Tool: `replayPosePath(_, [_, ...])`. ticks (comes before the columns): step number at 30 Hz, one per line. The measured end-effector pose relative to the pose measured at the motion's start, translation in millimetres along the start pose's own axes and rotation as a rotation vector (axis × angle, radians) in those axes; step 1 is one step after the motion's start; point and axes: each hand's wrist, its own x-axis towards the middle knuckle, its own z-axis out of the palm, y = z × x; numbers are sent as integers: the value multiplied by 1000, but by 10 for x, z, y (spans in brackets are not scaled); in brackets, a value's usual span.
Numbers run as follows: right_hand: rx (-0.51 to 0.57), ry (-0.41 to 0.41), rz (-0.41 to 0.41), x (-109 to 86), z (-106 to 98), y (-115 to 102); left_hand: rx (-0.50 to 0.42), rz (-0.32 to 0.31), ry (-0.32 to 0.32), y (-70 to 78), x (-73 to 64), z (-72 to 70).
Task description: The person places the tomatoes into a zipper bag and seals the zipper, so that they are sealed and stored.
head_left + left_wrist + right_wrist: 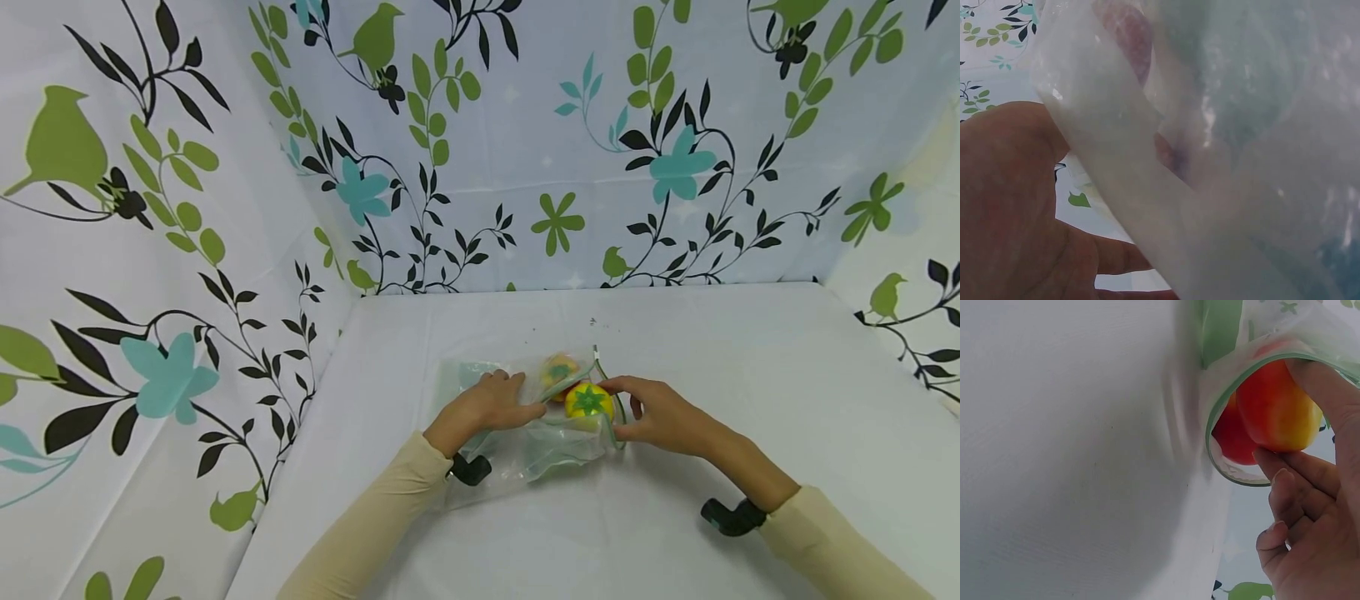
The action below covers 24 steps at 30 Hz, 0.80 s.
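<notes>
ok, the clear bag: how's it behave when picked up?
The clear bag is probably floppy: its thin film is creased. It may be slippery, going by its glossy highlights. If its open end tips down, the rounded red-and-yellow fruit there could roll out.

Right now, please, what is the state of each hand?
Left hand: touching the clear bag; whether it grips cannot be told.
Right hand: closed, holding the red-and-yellow fruit at the bag's mouth.

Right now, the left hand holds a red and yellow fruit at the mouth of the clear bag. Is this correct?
Wrong hand: the right wrist view shows the right hand holding the red and yellow fruit at the mouth of the clear bag.
</notes>
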Motion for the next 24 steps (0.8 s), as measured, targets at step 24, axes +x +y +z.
replayPosePath(24, [51, -66, -25, 78, 104, 38, 3, 12, 12, -9, 6, 8])
